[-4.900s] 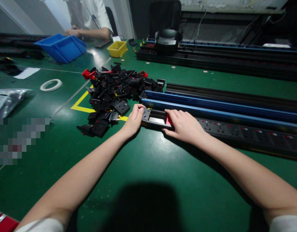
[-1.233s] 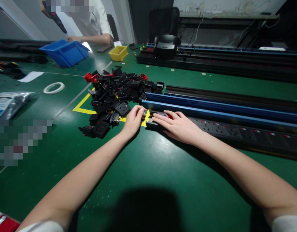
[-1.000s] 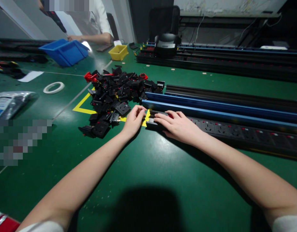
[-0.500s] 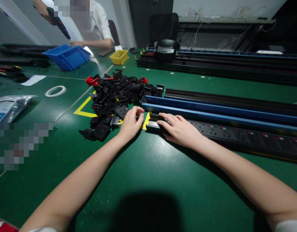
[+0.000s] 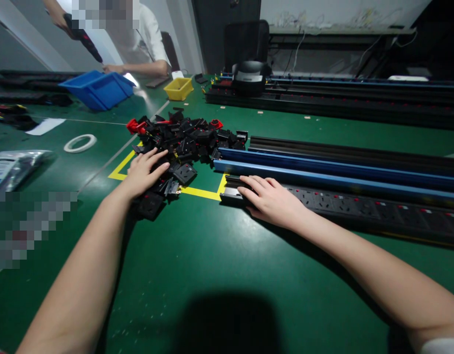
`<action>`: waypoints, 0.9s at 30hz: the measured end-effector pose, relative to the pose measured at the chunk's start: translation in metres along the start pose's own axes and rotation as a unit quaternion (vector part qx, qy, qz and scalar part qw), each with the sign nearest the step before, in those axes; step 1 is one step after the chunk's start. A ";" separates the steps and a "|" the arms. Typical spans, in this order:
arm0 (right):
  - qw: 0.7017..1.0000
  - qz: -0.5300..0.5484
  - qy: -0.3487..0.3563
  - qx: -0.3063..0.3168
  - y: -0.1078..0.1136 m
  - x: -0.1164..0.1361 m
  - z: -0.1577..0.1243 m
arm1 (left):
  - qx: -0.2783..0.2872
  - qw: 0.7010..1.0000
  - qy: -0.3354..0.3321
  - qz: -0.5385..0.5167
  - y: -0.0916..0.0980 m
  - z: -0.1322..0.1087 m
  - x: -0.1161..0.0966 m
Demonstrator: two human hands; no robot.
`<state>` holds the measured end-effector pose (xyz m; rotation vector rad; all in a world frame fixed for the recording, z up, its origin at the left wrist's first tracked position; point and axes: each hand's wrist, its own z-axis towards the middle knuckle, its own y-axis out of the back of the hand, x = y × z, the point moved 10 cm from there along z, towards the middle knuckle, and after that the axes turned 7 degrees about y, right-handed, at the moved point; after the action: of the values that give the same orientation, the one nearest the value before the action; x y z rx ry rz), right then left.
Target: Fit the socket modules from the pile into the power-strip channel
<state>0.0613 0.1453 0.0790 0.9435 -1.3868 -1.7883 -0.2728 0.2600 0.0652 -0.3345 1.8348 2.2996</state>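
A long black power strip (image 5: pixel 345 209) with several sockets lies across the green table. My right hand (image 5: pixel 270 199) rests flat on its left end, fingers stretched out. Left of it is a heap of black socket modules (image 5: pixel 182 140), a few of them red. My left hand (image 5: pixel 143 172) lies on the near left side of that heap, fingers spread over the modules and gripping none that I can see.
Blue rails (image 5: pixel 322 167) and black rails (image 5: pixel 341 147) lie behind the strip. Yellow tape (image 5: pixel 197 192) marks a square on the table. A tape roll (image 5: pixel 79 143), a blue bin (image 5: pixel 97 88) and a yellow bin (image 5: pixel 178 87) stand at the far left, where another person (image 5: pixel 138 44) holds a tool.
My left hand has left the strip's left end and moved left onto the heap of modules. My right hand has stayed on the strip's end.
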 end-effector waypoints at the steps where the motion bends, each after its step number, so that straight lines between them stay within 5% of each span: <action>1: 1.000 0.000 0.000 0.000 0.000 0.000 0.000 | 0.012 1.000 -0.004 -0.011 -0.006 0.000 0.000; 12: 1.000 -0.011 0.003 -0.015 0.001 0.001 0.000 | 0.047 0.993 0.105 0.014 -0.014 -0.022 -0.031; 17: 1.000 -0.010 0.005 -0.017 0.001 0.001 0.000 | 0.038 0.994 0.097 0.013 -0.013 -0.024 -0.042; 20: 1.000 -0.005 0.004 -0.016 0.000 0.001 -0.001 | -0.007 0.996 0.086 0.011 0.003 -0.024 -0.052; 23: 1.000 0.004 0.003 -0.017 0.000 0.000 -0.001 | -0.042 0.996 0.074 -0.005 0.020 -0.031 -0.075; 27: 1.000 0.005 0.004 -0.020 -0.001 0.000 -0.001 | -0.036 0.987 0.065 -0.143 0.016 -0.055 -0.117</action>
<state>0.0621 0.1448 0.0780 0.9206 -1.3430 -1.7960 -0.1619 0.2025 0.1018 -0.7253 1.6345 2.1922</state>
